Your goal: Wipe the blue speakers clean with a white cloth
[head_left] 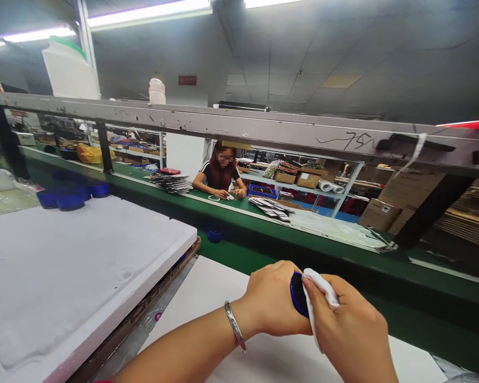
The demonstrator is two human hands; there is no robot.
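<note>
My left hand (pixel 277 300), with a silver bangle at its wrist, grips a round blue piece with a dark face (pixel 299 294). The far fingers of that hand are hidden behind it. My right hand (pixel 349 324) pinches a folded white cloth (pixel 321 287) and presses it against the edge of the blue piece. Both hands are held above a white sheet (pixel 207 282) on the bench. Several similar blue round pieces (pixel 69 199) stand at the far corner of a white foam board (pixel 83 255) on the left.
Beyond the sheet runs a green conveyor belt (pixel 239 250) with one blue piece (pixel 214 235) on it. A grey shelf beam (pixel 239 125) crosses above, carrying a white jug (pixel 69 69) and a small bottle (pixel 157 91). Across the belt a person (pixel 221 173) works beside stacked flat pieces (pixel 170 182).
</note>
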